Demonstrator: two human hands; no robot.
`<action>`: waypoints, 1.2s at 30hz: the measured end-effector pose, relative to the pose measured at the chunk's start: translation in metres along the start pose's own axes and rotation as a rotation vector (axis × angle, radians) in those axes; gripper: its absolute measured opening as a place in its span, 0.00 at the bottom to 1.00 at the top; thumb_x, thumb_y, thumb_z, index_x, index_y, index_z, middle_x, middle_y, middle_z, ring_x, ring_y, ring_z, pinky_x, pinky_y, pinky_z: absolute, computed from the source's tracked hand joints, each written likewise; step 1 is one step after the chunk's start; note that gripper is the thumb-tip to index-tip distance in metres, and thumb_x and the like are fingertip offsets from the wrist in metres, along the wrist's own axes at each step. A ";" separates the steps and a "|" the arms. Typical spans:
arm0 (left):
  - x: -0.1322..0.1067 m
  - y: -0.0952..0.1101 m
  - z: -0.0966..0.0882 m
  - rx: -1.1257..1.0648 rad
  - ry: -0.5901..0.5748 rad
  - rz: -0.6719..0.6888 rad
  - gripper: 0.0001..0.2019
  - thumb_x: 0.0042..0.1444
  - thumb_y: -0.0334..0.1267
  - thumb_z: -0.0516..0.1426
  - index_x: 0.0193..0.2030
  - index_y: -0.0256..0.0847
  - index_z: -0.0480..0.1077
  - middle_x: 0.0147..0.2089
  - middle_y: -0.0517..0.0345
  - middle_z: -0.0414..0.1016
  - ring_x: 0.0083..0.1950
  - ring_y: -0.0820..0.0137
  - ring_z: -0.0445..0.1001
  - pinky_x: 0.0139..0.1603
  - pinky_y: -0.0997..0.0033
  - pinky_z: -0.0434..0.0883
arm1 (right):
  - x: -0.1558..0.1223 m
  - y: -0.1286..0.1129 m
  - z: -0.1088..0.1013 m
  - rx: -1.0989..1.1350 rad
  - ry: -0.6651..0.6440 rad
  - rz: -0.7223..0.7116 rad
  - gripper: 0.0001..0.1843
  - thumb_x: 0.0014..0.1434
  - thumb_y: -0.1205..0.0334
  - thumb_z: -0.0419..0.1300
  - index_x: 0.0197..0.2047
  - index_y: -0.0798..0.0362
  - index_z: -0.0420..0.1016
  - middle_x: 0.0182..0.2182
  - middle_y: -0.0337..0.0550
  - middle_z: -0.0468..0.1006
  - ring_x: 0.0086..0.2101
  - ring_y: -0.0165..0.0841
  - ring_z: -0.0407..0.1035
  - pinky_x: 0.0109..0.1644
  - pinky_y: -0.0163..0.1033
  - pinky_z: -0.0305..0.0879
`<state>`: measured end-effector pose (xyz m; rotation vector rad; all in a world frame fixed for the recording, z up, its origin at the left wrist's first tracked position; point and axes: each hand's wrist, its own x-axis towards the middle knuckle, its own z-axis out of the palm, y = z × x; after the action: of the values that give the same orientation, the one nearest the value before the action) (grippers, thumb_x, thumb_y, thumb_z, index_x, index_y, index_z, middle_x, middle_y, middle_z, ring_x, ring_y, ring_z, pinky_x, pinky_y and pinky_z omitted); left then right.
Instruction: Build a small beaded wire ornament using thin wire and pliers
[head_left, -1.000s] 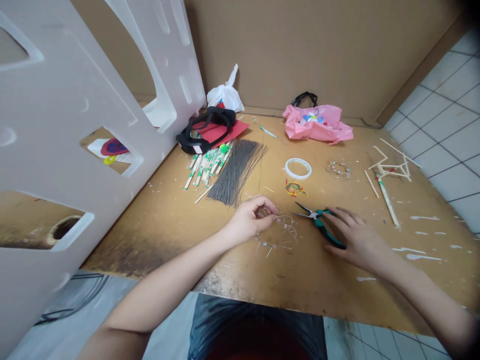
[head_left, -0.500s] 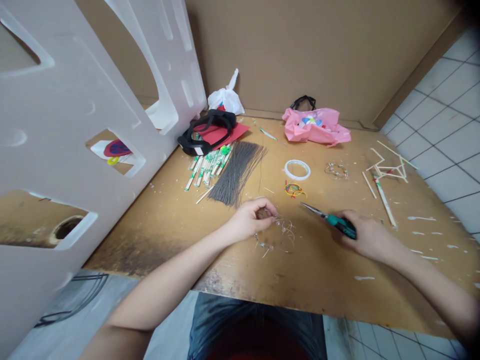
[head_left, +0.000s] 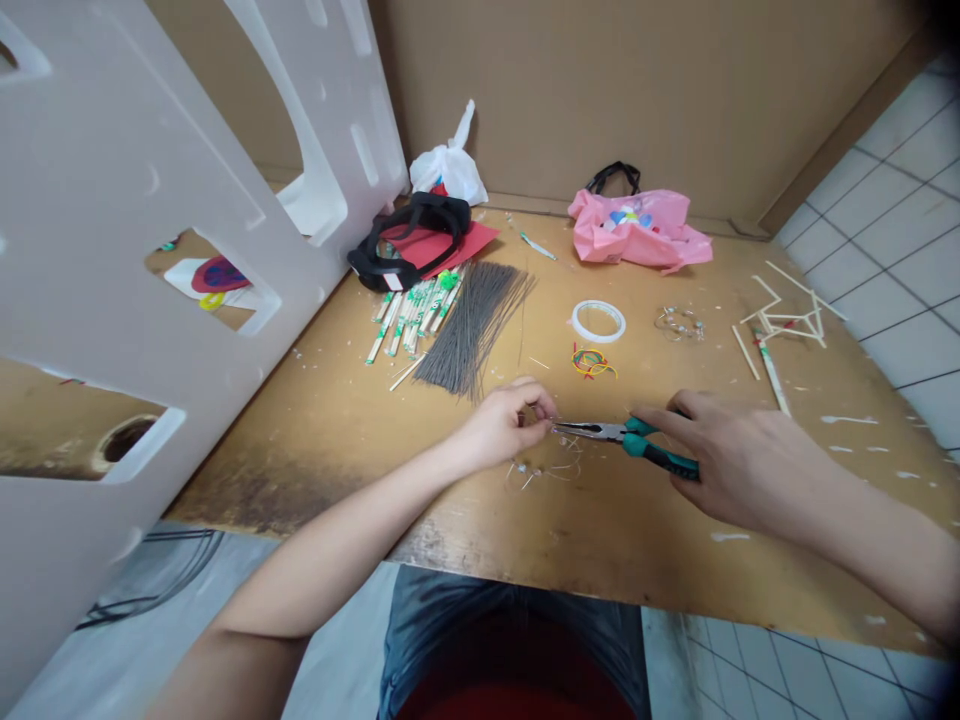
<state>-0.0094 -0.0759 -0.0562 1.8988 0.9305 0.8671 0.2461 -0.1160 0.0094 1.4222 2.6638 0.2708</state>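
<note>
My left hand [head_left: 517, 425] pinches a thin wire strand with small beads [head_left: 534, 468], which curls loosely under the fingers just over the table. My right hand [head_left: 731, 455] is wrapped round long-nose pliers [head_left: 637, 440] with green and black handles. The pliers' tips reach the wire right beside my left fingertips; whether the jaws grip it is too small to tell. Beyond the hands lie a white tape ring [head_left: 598, 321] and a tangle of coloured bands [head_left: 591, 362]. A second beaded wire loop [head_left: 680, 323] rests to the right of the tape.
Grey wire lengths [head_left: 472, 330], wrapped chopsticks [head_left: 409, 318] and a black head strap [head_left: 412, 245] lie at left behind my hand. A pink bag [head_left: 637, 232] stands at the back, a stick frame [head_left: 787, 320] at right. A white plastic panel [head_left: 247, 190] borders the left side.
My right hand has moved left with the pliers, bringing their tips from open space to the wire at my left fingertips. The pliers' handles are spread more. My left hand keeps its pinch.
</note>
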 end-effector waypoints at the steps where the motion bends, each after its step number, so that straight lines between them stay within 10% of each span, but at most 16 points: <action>1: 0.000 0.000 0.000 0.007 -0.005 0.010 0.04 0.49 0.27 0.55 0.30 0.37 0.68 0.32 0.59 0.68 0.32 0.76 0.67 0.31 0.78 0.63 | 0.001 0.000 -0.001 0.001 0.003 -0.012 0.23 0.48 0.61 0.56 0.50 0.46 0.70 0.31 0.45 0.72 0.26 0.34 0.64 0.26 0.38 0.49; 36: -0.004 0.004 -0.004 0.210 0.022 0.414 0.05 0.58 0.27 0.50 0.38 0.36 0.66 0.36 0.54 0.66 0.38 0.73 0.67 0.39 0.73 0.67 | -0.006 0.000 -0.015 -0.149 0.064 -0.075 0.21 0.53 0.60 0.55 0.51 0.47 0.69 0.29 0.43 0.68 0.27 0.34 0.63 0.27 0.37 0.46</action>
<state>-0.0138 -0.0793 -0.0513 2.3159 0.6692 1.0632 0.2467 -0.1223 0.0238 1.2885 2.6757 0.5036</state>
